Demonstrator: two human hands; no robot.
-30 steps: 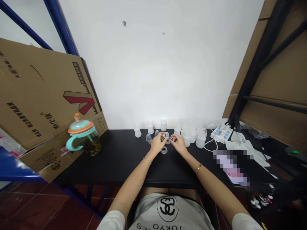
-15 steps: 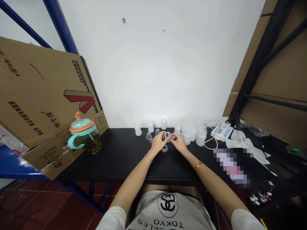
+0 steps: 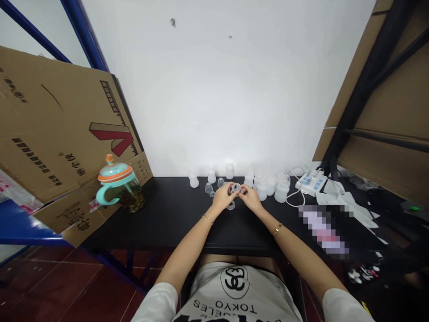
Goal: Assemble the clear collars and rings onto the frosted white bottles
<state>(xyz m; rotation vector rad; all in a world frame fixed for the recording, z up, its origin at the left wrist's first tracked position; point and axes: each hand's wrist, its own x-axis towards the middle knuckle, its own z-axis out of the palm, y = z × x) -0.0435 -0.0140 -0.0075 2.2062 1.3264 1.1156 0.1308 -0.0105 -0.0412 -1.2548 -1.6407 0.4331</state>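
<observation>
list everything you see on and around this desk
table: one, black, under these
frosted bottles: about ten, milky white, back of table
small cups: three, clear, left of the hands
ring: one, clear, on table below hands
held ring: one, clear, between both hands
jug: one, teal and orange, table's left end
power strip: one, white and blue, back right
cardboard sheet: one, brown, leaning at left
shelf frame: one, blue, upper left
left hand: one, silver bracelet, on held ring
right hand: one, gold bracelet, on held ring

Left forearm (image 3: pixel 182 246) and right forearm (image 3: pixel 295 246) angling inward, left hand (image 3: pixel 221 199) and right hand (image 3: pixel 250 199) raised close together, fingers curled, fingertips (image 3: pixel 231 189) pinching at center
</observation>
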